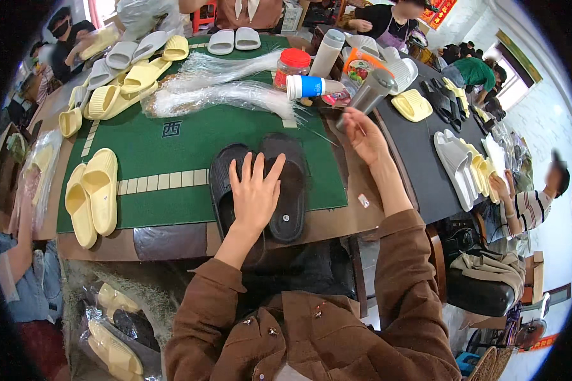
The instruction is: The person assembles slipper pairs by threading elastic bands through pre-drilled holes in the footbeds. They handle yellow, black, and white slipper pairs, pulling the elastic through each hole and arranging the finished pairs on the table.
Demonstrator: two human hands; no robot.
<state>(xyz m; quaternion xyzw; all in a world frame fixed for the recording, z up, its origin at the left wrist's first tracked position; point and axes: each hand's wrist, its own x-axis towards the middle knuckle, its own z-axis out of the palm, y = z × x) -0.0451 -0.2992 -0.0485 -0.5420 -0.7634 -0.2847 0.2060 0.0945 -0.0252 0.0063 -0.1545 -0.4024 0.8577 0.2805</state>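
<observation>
Resting the left hand (254, 190) palm down across the pair of black slippers (291, 203), spreading its fingers over the forward part of both without gripping around either. Locating the pair side by side, lying partly on the green mat (146, 149) and reaching over its near edge. Holding the right hand (365, 136) raised just beside the gray tumbler (371, 94), bending its fingers loosely; cannot tell whether pinching anything or touching the tumbler. Showing pale-yellow slippers (102, 190) to the left of the black pair, and a bundle of clear plastic strands (235, 98) beyond, with a red-lidded jar (295, 60) near its right end.
</observation>
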